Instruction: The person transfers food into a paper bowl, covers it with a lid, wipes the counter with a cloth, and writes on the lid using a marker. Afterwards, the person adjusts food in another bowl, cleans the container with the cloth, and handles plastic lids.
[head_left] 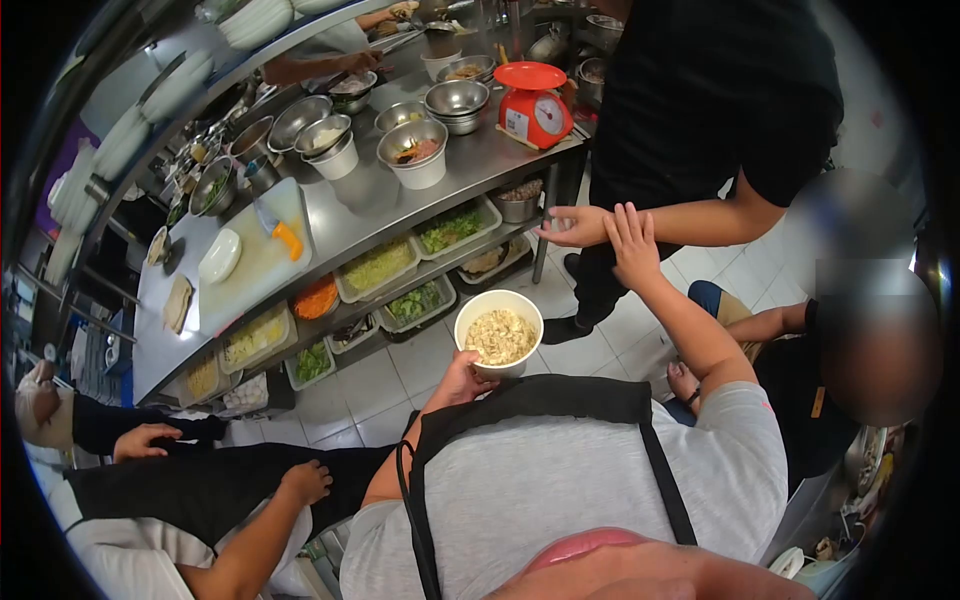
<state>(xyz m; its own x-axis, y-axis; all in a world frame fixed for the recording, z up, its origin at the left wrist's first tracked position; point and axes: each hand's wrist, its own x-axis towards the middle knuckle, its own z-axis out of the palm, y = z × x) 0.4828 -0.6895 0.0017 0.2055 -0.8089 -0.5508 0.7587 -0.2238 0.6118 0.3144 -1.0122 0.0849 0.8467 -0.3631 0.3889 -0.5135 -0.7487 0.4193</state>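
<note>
Grey shirt [540,480] and black apron [530,402] of the wearer occupy the foreground. Left hand [460,380]: grip clamped on the near-left side of a white tub [505,369], thumb at the rim. Tub location: in front of the apron, apart from the steel table [368,195]; contents: pale chopped food [503,335]. Right hand [631,242]: grip apart, fingers extended onto a co-worker's forearm [700,222] near the wrist. Table items include a red scale [530,110] and a cutting board [240,290] bearing an orange-handled knife [287,239].

The left arm [432,412] is lying close to the torso, its left hand [461,380] gripping, the fingers probably curling underneath, though mostly hidden. The right arm [693,318] is pointing forward, the right hand [632,247] resting palm-down, fingers slightly parting.
</note>
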